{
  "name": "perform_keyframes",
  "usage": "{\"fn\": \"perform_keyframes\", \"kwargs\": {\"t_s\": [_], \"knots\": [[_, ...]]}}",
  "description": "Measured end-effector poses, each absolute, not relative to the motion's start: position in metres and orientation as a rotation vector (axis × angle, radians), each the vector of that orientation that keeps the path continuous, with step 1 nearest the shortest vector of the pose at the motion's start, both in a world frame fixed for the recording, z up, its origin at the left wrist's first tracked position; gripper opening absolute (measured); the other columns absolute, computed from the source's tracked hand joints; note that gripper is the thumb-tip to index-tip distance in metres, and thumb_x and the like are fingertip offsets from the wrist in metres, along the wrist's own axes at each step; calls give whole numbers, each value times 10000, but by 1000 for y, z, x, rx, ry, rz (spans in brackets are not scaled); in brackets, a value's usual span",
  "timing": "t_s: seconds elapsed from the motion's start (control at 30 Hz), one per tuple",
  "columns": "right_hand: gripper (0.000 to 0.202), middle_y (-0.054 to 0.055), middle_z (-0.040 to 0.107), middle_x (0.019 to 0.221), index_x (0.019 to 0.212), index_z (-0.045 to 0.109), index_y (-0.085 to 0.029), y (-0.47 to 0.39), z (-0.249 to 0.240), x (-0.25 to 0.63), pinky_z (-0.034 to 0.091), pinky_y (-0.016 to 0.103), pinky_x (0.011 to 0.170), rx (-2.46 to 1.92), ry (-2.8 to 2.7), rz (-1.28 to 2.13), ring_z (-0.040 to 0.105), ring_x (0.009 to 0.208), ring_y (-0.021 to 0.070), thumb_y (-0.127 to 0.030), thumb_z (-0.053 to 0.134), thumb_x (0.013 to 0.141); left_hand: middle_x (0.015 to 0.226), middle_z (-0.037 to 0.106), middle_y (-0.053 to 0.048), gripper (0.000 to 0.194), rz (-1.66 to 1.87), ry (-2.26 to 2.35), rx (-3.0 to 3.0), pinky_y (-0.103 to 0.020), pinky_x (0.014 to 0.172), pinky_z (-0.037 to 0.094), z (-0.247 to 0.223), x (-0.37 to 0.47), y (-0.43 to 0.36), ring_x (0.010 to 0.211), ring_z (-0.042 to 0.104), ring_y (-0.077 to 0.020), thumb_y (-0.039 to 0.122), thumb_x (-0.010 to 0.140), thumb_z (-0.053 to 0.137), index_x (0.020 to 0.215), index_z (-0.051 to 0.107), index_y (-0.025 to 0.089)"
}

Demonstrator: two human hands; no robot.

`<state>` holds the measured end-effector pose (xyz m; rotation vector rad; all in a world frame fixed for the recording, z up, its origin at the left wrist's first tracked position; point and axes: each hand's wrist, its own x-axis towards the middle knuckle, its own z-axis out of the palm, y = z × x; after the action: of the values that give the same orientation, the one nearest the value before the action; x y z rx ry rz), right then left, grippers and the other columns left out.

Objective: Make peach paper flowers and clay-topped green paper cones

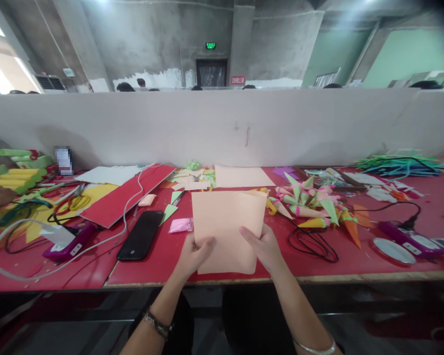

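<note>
From where I'm standing, the person has a peach sheet (225,217) between two hands, right at the near edge of the red table (133,277). The left hand (192,254) pinches its left side low down, and the right hand (268,246) grips the right side a little higher; both thumbs lie on the face, with the other fingers mostly hidden behind. A grip from both sides like that probably keeps thin stock from sagging or swinging, though the right side bows a little anyway. I can't tell whether the bottom edge touches the table.

Another peach sheet (244,176) lies flat just beyond, against the foot of the pale partition (170,123), perhaps put there so it stays uncreased. The black phone (140,235) and a pink packet (181,225) sit to the left, near enough to reach without crowding the hands. To the right, green, pink and orange paper cones (303,197) are heaped together, likely so that they don't roll about, with a loose black cable (314,241) in front of them. A white cable (125,217) trails over the long red board (129,197), beside the purple power strip (68,245), which seems set there to keep its sockets handy.
</note>
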<state>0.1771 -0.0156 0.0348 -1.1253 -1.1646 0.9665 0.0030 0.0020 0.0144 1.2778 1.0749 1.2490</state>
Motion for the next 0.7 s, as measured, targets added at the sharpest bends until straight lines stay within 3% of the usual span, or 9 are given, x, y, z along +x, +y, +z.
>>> {"fn": "perform_keyframes", "kwargs": {"t_s": [0.2, 0.37, 0.7], "knots": [[334, 91, 691, 904, 893, 627, -150, -19, 38, 179, 514, 341, 674, -1127, -1176, 982, 642, 827, 251, -403, 626, 674, 437, 406, 39, 371, 1271, 1129, 1326, -187, 420, 269, 32, 3, 1, 432, 351, -57, 405, 593, 659, 448, 438, 145], [326, 89, 693, 885, 874, 630, -149, -19, 38, 178, 510, 323, 655, -1131, -1177, 980, 642, 817, 248, -407, 625, 675, 486, 427, 35, 352, 1277, 1135, 1291, -191, 441, 283, 42, 9, -2, 463, 361, -66, 469, 624, 615, 557, 507, 140], [358, 101, 690, 886, 876, 624, -122, -20, 37, 179, 503, 300, 645, -1143, -1151, 984, 636, 822, 247, -423, 616, 683, 480, 410, 40, 370, 1277, 1136, 1282, -186, 438, 280, 38, 10, -2, 462, 356, -64, 483, 639, 596, 545, 505, 136]]}}
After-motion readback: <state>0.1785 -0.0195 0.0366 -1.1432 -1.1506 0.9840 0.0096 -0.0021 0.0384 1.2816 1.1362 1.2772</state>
